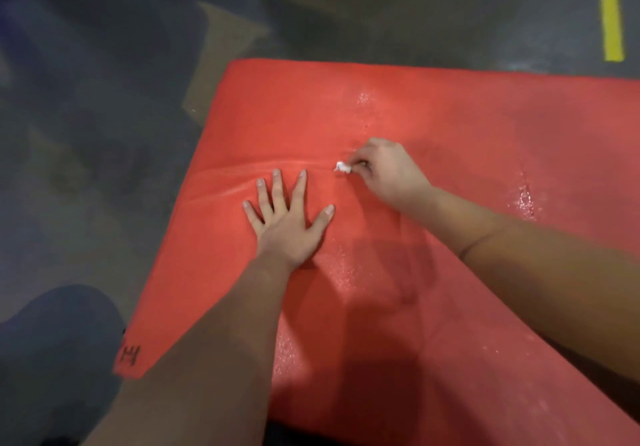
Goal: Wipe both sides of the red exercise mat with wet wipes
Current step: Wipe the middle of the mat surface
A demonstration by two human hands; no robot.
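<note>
The red exercise mat lies flat on the floor and fills the middle and right of the view. My left hand presses flat on it with fingers spread, just below a raised crease. My right hand is to the right of it, fingers curled round a small crumpled white wet wipe that touches the mat by the crease. Wet shiny patches show on the mat around and to the right of my hands.
Dark grey floor surrounds the mat on the left and at the back. A yellow painted marking is on the floor at the top right. Black writing marks the mat's near left corner.
</note>
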